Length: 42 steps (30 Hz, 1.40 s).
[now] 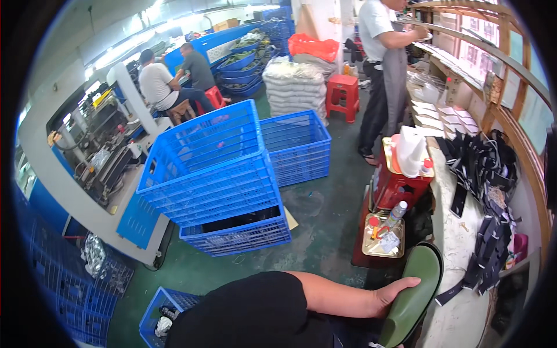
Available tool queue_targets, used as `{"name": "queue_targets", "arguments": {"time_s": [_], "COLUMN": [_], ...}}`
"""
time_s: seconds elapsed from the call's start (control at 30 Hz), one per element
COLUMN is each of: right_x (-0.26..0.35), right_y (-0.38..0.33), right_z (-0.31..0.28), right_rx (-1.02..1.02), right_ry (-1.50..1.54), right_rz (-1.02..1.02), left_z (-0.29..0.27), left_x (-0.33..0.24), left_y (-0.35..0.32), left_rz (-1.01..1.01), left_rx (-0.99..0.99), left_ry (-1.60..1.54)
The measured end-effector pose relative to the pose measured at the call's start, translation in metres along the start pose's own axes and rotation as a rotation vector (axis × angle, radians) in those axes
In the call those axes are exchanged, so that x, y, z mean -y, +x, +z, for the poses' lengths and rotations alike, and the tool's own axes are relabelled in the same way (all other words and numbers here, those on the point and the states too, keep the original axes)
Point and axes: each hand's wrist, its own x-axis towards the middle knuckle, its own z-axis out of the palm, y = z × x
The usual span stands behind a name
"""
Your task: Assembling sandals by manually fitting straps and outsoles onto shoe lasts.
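Note:
My left hand [390, 297] reaches to the right from a black short sleeve at the bottom of the view. It grips a dark green, oblong shoe sole [419, 278] with a black rim, thumb laid on its upper face and fingers hidden behind it. The sole stands tilted against the front edge of a pale workbench [458, 243]. My right hand is out of sight.
A heap of black straps [484, 168] lies on the bench. A red stool [397, 185] bears a white container; a tin tray [383, 238] holds bottles. Stacked blue crates [214, 168] stand on the green floor. One person stands at the bench [380, 69]; two sit by a machine [168, 81].

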Motion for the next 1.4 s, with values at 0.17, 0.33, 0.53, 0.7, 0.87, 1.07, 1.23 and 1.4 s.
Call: {"name": "queue_targets", "arguments": {"time_s": [0.17,0.33,0.53,0.7,0.87,1.07,1.23,1.4], "right_x": [-0.024,-0.016,0.016,0.025,0.023,0.016,0.011,-0.041], "right_y": [-0.025,-0.005,0.03,0.047,0.052,0.048,0.036,0.017], "right_z": [-0.011,-0.006,0.008,0.011,0.006,-0.007,-0.021,-0.054], "right_rx": [0.185,0.077,-0.02,-0.062,-0.092,-0.129,-0.192,-0.314], "right_ry": [-0.447,-0.264,-0.225,-0.231,-0.229,-0.221,-0.197,-0.138], "right_rz": [-0.223,-0.17,-0.211,-0.248,-0.25,-0.245,-0.228,-0.212], "left_z": [-0.026,-0.078,-0.12,-0.094,-0.037,-0.049,-0.099,-0.106], "left_x": [0.01,0.041,0.068,0.051,0.044,0.057,0.075,0.067], "left_y": [0.006,0.007,0.035,0.014,-0.042,-0.025,0.026,0.025], "left_rz": [-0.126,-0.281,-0.269,-0.188,-0.256,-0.175,-0.281,-0.233], "left_rx": [0.145,0.39,0.508,0.472,0.68,0.754,0.418,0.699], "left_ry": [0.0,-0.069,-0.24,-0.113,-0.236,-0.067,-0.23,-0.11]}}
